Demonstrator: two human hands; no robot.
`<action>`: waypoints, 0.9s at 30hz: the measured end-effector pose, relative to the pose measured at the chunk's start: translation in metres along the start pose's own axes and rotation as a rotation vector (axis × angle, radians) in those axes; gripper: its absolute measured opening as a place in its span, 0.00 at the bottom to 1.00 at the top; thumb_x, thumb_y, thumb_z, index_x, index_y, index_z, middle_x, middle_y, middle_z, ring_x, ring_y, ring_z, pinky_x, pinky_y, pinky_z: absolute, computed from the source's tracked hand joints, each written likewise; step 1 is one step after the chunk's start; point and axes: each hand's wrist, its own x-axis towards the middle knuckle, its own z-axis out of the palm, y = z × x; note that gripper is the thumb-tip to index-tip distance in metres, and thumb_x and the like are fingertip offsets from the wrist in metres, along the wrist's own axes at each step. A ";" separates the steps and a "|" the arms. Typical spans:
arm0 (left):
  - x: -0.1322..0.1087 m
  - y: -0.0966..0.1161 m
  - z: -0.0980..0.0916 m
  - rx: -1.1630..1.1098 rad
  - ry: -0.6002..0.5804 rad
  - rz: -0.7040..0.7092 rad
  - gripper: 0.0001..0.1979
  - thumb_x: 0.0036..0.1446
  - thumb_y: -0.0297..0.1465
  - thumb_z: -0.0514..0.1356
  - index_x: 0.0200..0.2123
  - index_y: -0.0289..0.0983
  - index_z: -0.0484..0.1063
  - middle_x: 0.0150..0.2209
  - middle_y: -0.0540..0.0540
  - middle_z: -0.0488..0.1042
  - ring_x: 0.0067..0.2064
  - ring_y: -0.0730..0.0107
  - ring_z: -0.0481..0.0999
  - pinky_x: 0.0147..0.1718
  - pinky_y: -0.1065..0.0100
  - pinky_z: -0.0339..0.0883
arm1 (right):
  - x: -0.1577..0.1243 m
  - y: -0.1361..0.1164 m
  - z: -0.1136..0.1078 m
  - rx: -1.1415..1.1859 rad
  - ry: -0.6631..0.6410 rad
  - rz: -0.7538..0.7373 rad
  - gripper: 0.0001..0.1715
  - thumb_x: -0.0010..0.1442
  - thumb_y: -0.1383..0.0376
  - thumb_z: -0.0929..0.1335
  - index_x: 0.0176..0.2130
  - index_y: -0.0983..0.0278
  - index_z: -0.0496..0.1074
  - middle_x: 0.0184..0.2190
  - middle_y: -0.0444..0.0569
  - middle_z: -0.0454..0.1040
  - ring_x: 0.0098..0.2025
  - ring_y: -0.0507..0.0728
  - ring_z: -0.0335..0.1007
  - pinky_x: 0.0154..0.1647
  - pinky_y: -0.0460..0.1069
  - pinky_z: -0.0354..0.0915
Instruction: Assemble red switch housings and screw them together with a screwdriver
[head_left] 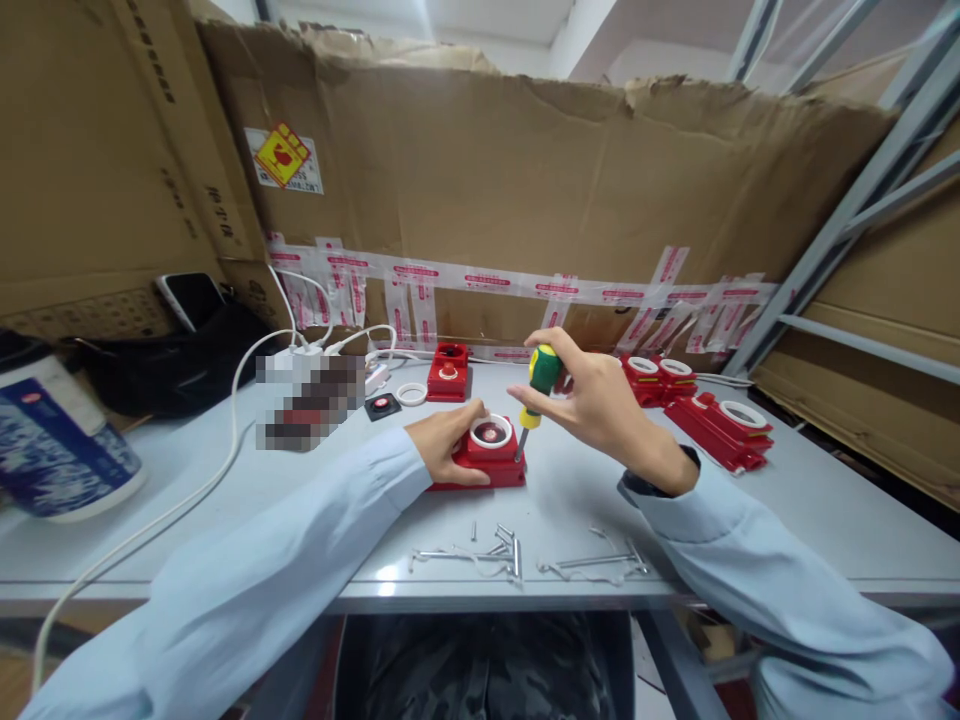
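My left hand [452, 440] grips the left side of a red housing [504, 470] on the table, thumb along its front. A white ring [491, 431] with a dark disc inside sits on top of the housing. In my right hand [592, 385] is a screwdriver [545, 370] with a green and yellow handle. The screwdriver is tilted, its shaft pointing down at the right corner of the housing, where the tip seems to meet it. Just in front lie several loose screws [501, 540] and metal T-shaped pieces [469, 556].
More red housings [720, 430] stand at the back right, another [448, 375] behind my left hand. Near it lie a loose white ring [411, 394] and a black square plate [383, 405]. A white cable [232, 440] crosses the left side, beside a large cup [67, 430]. Cardboard [480, 180] walls the back.
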 end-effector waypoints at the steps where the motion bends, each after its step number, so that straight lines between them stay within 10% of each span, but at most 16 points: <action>1: 0.000 0.000 0.000 -0.004 0.003 0.007 0.30 0.41 0.47 0.64 0.42 0.39 0.55 0.40 0.43 0.71 0.38 0.57 0.74 0.35 0.63 0.66 | 0.000 -0.001 -0.001 0.048 -0.037 -0.027 0.24 0.54 0.62 0.68 0.49 0.60 0.60 0.30 0.43 0.70 0.29 0.51 0.66 0.32 0.48 0.63; 5: 0.001 -0.002 0.001 0.005 0.000 0.012 0.31 0.41 0.48 0.64 0.42 0.38 0.55 0.41 0.42 0.71 0.38 0.56 0.73 0.36 0.62 0.66 | 0.000 -0.001 -0.004 0.314 -0.230 -0.099 0.24 0.56 0.64 0.67 0.51 0.59 0.57 0.33 0.44 0.69 0.33 0.51 0.69 0.34 0.46 0.66; 12: 0.000 0.001 -0.001 -0.003 -0.007 0.009 0.32 0.42 0.47 0.64 0.44 0.38 0.55 0.41 0.42 0.70 0.38 0.57 0.73 0.36 0.62 0.66 | -0.001 0.002 0.013 0.163 0.006 0.014 0.24 0.53 0.61 0.69 0.47 0.61 0.60 0.28 0.42 0.66 0.27 0.51 0.65 0.28 0.47 0.65; 20: 0.001 0.000 0.000 -0.015 0.001 0.009 0.29 0.41 0.47 0.64 0.41 0.39 0.55 0.39 0.44 0.71 0.36 0.60 0.73 0.34 0.65 0.65 | -0.001 0.007 -0.011 0.639 -0.470 -0.138 0.32 0.59 0.68 0.64 0.59 0.57 0.50 0.43 0.48 0.70 0.46 0.54 0.70 0.48 0.53 0.67; 27: 0.000 0.000 -0.001 0.013 -0.012 -0.008 0.31 0.42 0.47 0.64 0.42 0.39 0.54 0.40 0.43 0.70 0.37 0.58 0.73 0.35 0.63 0.65 | -0.001 0.004 0.014 0.166 -0.020 0.000 0.32 0.53 0.62 0.70 0.54 0.60 0.57 0.28 0.41 0.66 0.26 0.51 0.66 0.32 0.50 0.68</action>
